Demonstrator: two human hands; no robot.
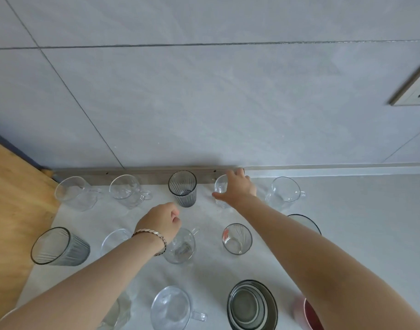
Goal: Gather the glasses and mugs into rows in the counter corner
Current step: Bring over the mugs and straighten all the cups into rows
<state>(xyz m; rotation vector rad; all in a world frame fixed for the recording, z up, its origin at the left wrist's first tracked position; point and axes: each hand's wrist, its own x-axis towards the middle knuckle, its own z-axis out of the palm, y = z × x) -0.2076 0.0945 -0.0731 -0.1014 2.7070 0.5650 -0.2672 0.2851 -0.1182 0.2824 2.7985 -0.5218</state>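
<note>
Fingers (238,175) of the right hand (240,189) are curled over the far rim of a clear glass (220,185), and the thumb is set against its near side. The glass is clamped between them. It stands upright on the white counter (347,222) in the back row, close against the metal rail (137,171) at the foot of the tiled wall.

Relation noted: the counter corner, where the wooden panel (16,210) meets the rail, lies to the left of the held glass. Along the rail toward that corner stand a dark ribbed tumbler (182,188), a handled mug (128,190) and a corner mug (73,192). A gap is seen between the held glass and the tumbler. Judgement: the row would be closed by shifting the glass leftward along the rail, with its axis kept vertical so that the tumbler is not knocked.

Pose: the right arm is stretched forward, nearly straight, with the palm turned down over the glass mouth. The left hand (161,222), with a bracelet (154,234) at the wrist, is held above a second-row mug (181,247). Its fingers are loosely curled and nothing is held. It is the nearer hand to the tumbler and to the second row.
</note>
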